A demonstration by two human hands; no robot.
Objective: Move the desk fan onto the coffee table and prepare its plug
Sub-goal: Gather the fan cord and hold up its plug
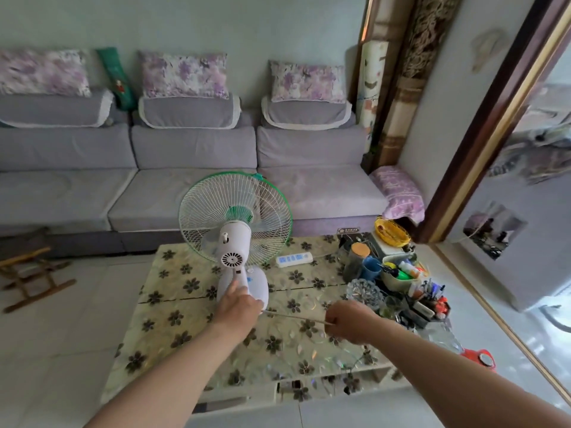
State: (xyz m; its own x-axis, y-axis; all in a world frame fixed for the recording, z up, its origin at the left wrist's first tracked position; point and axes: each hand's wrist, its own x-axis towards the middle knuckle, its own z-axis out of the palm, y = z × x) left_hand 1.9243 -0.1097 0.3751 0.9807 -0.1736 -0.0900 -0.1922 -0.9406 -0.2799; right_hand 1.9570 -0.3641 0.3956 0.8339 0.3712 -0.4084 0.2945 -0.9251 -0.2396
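The white desk fan (235, 223), with a green-rimmed wire cage, stands upright on the coffee table (173, 329), its back toward me. My left hand (238, 307) rests on the fan's white base, fingers against the stem. A thin white cord (293, 317) runs taut from the base to my right hand (349, 322), which is closed around it. The plug itself is hidden in or behind that fist. A white power strip (293, 260) lies on the table just right of the fan's cage.
The table's right side is crowded: a glass ashtray (364, 293), cups, a bin of pens and bottles (401, 273), a yellow wire basket (391, 231). A grey sofa (185, 186) runs behind. A wooden stool (31, 276) stands on the floor at left.
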